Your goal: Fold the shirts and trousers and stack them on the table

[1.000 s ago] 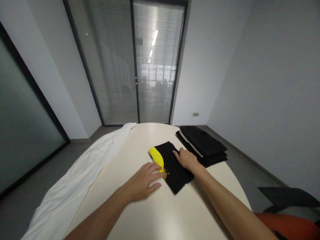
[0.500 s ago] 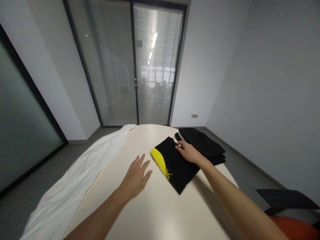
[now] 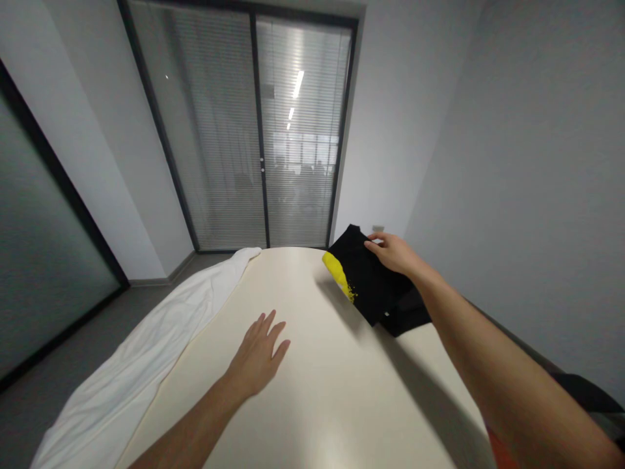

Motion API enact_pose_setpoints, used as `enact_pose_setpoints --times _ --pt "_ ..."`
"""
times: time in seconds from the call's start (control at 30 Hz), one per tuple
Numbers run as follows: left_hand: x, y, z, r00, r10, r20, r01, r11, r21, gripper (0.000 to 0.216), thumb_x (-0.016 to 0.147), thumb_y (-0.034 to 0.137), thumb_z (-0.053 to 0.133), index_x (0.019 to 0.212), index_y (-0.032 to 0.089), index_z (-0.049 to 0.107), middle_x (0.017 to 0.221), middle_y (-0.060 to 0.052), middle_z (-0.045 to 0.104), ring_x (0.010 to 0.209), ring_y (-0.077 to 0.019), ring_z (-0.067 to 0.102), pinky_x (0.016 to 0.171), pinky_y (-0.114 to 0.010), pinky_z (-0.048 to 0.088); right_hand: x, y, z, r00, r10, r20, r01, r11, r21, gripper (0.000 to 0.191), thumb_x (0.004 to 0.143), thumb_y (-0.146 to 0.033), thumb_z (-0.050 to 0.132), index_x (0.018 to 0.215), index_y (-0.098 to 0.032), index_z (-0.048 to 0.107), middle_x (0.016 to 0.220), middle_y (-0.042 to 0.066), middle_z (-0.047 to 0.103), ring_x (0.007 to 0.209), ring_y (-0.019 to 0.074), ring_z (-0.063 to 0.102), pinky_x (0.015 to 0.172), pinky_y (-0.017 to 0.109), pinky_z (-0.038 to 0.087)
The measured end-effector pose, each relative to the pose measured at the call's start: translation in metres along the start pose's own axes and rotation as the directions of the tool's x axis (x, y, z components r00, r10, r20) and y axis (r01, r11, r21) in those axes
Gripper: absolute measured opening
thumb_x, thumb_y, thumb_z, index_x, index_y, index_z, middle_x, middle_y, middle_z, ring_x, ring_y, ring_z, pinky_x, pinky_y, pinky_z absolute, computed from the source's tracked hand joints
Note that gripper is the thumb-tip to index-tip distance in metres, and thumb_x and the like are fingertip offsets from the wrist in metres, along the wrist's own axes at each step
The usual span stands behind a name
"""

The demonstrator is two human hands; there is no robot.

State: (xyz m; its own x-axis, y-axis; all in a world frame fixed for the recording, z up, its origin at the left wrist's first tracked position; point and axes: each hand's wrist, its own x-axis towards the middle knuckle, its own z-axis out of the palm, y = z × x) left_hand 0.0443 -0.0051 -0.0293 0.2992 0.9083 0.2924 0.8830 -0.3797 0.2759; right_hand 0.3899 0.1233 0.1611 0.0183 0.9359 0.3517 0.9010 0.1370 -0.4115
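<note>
The right hand (image 3: 394,253) pinches the folded black-and-yellow garment (image 3: 364,277) by its far edge, lifted clear of the bench (image 3: 312,391) above the black stack (image 3: 410,312), while the left hand (image 3: 258,355) rests flat, fingers spread, empty.

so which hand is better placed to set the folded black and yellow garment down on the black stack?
Right. The right hand already grips the folded garment, held above the black stack. The left hand lies flat on the table, away from both.

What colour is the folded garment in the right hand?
Black with a yellow patch at one edge, on the folded garment in the head view.
</note>
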Motion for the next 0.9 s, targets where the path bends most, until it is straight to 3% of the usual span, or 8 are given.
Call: enact_pose_setpoints --times 0.13,0.27,0.4,0.53,0.7,0.9 --pt "0.000 -0.002 0.004 1.000 0.001 -0.003 -0.001 1.000 -0.014 0.051 0.100 0.050 0.039 0.140 0.021 0.054 0.157 -0.012 0.038 0.148 -0.0325 0.027 0.119 -0.054 0.028 0.024 0.022 -0.019 0.993 0.109 -0.037 -0.103 0.986 0.130 0.035 0.093 -0.042 0.058 0.116 -0.018 0.069 0.097 0.009 0.074 0.084 0.0217 0.069 0.082 0.032 0.052" --pt "-0.001 -0.004 0.008 0.999 0.021 -0.038 -0.021 1.000 -0.013 0.049 0.101 0.049 0.039 0.139 0.022 0.054 0.156 -0.010 0.041 0.148 -0.0303 0.028 0.119 -0.053 0.029 0.040 0.061 -0.020 0.974 0.223 0.038 -0.226 0.942 0.248 0.042 0.093 -0.047 0.056 0.122 -0.019 0.067 0.090 0.007 0.074 0.074 0.0201 0.069 0.073 0.032 0.055" --pt "0.000 -0.004 0.006 0.999 0.024 -0.030 -0.023 1.000 0.004 0.049 0.101 0.049 0.038 0.139 0.022 0.054 0.155 -0.010 0.043 0.148 -0.0302 0.028 0.119 -0.053 0.029 0.045 0.106 -0.002 0.976 0.215 0.047 -0.216 0.976 0.025 0.042 0.092 -0.045 0.058 0.121 -0.017 0.069 0.100 0.011 0.074 0.087 0.0230 0.070 0.082 0.035 0.054" --pt "0.001 -0.002 0.002 1.000 0.011 -0.003 -0.010 1.000 0.012 0.050 0.101 0.048 0.037 0.139 0.021 0.055 0.155 -0.011 0.043 0.148 -0.0310 0.028 0.119 -0.053 0.029 0.041 0.134 0.021 0.972 0.219 0.090 -0.215 0.975 -0.047 0.042 0.086 -0.035 0.066 0.119 -0.010 0.070 0.107 0.018 0.073 0.095 0.0269 0.069 0.088 0.036 0.051" --pt "0.002 -0.001 0.003 1.000 0.017 -0.016 -0.017 1.000 -0.001 0.048 0.101 0.048 0.038 0.138 0.022 0.056 0.154 -0.010 0.044 0.148 -0.0303 0.029 0.119 -0.053 0.030 0.040 0.143 0.030 0.984 0.151 0.095 -0.129 0.970 -0.207 0.041 0.090 -0.029 0.061 0.127 -0.012 0.066 0.116 0.020 0.071 0.105 0.0270 0.068 0.091 0.034 0.048" --pt "0.002 -0.002 0.003 0.999 0.018 -0.028 -0.018 1.000 -0.009 0.048 0.101 0.048 0.039 0.138 0.022 0.056 0.154 -0.010 0.045 0.147 -0.0306 0.030 0.118 -0.053 0.030 0.037 0.115 0.025 0.986 0.164 0.011 -0.149 0.921 -0.361 0.046 0.088 -0.039 0.062 0.130 -0.020 0.065 0.133 0.021 0.061 0.121 0.0385 0.057 0.100 0.055 0.042"
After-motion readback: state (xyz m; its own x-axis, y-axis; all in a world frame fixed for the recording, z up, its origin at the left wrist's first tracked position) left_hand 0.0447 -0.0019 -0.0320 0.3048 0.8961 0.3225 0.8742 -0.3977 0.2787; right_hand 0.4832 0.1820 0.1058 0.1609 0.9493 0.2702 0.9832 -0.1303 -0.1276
